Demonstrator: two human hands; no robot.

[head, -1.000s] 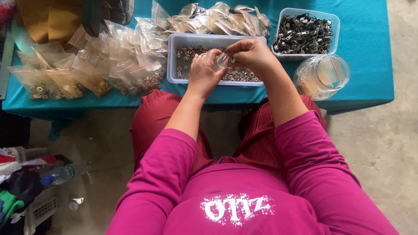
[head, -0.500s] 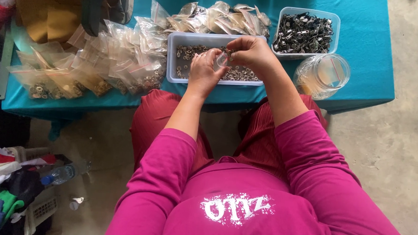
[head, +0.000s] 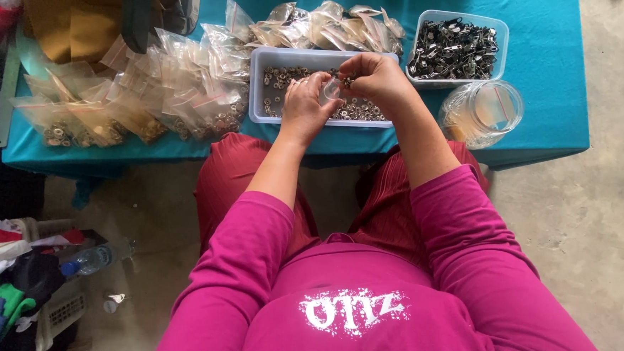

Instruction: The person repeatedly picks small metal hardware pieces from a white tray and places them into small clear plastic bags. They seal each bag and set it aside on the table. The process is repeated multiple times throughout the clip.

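Clear plastic bag [head: 330, 91] pinched between hands [head: 341, 91], over grey tray [head: 260, 87].

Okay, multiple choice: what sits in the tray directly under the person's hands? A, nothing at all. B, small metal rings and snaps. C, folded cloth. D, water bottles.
B: the pale tray beneath the left hand and right hand holds many small metal rings, while the hands pinch a small clear bag above it.
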